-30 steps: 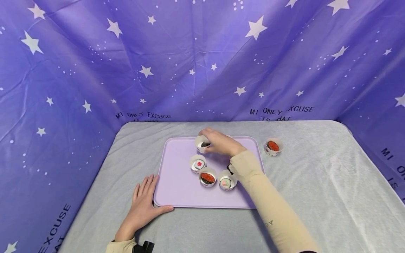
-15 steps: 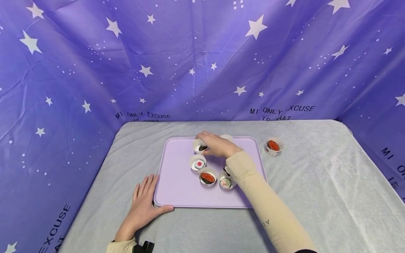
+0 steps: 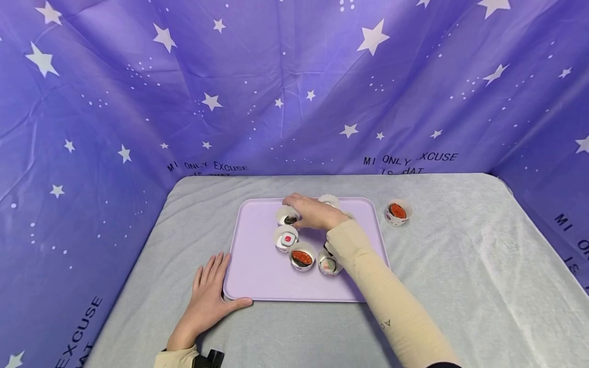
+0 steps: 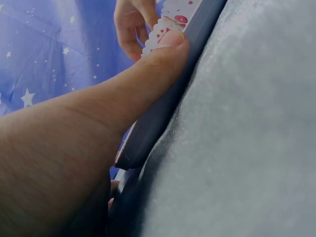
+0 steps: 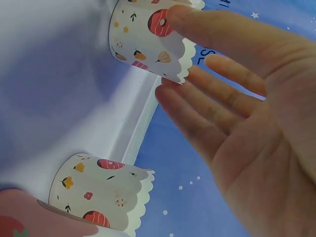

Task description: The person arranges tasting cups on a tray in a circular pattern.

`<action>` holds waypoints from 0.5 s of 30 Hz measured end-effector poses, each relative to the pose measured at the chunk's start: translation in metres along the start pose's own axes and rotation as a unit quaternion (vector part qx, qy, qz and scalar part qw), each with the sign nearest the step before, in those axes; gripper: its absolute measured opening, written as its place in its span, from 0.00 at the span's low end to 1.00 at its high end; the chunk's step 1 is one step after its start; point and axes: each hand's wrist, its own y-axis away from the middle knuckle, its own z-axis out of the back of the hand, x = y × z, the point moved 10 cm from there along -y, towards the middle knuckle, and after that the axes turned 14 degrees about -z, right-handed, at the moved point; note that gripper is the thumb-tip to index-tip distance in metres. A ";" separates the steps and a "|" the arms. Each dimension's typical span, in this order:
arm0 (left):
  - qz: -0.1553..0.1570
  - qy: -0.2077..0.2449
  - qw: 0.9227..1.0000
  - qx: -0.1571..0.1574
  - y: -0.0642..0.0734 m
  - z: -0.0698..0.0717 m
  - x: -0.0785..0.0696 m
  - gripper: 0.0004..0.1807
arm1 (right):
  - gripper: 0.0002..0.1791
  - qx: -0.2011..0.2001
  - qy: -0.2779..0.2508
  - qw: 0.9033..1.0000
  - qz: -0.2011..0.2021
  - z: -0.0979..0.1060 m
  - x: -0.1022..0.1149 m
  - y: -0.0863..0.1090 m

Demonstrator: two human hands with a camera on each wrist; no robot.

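Observation:
My right hand (image 3: 315,212) pinches a scalloped paper baking cup (image 3: 284,214) at the back left of a ring of cups on the lilac tray (image 3: 257,276). A dark-wrapped sushi piece lies in that cup. In the right wrist view the thumb presses its printed wall, fingertips at the rim opposite. Right in front stands a cup with a white-and-red sushi piece (image 3: 288,238), then one with red roe sushi (image 3: 301,258) and one with a green-and-pink roll (image 3: 328,265). My left hand (image 3: 204,301) rests at the tray's near left corner, fingers straight along the side, thumb on the front edge.
Behind my right hand stands another cup (image 3: 329,199), with one more partly hidden by the wrist. Off the tray, on the grey cloth (image 3: 460,255) at the right, is a cup with red roe sushi (image 3: 398,211). A purple star-printed curtain (image 3: 294,76) encloses the table.
My right hand has shifted the pinched cup a little to the left and nearer, close behind the white-and-red sushi's cup. My left hand has stayed in place.

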 end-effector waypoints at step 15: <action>0.001 0.001 1.000 0.003 -0.001 0.000 0.001 0.67 | 0.38 -0.026 -0.030 0.999 -0.020 0.030 -0.025 0.019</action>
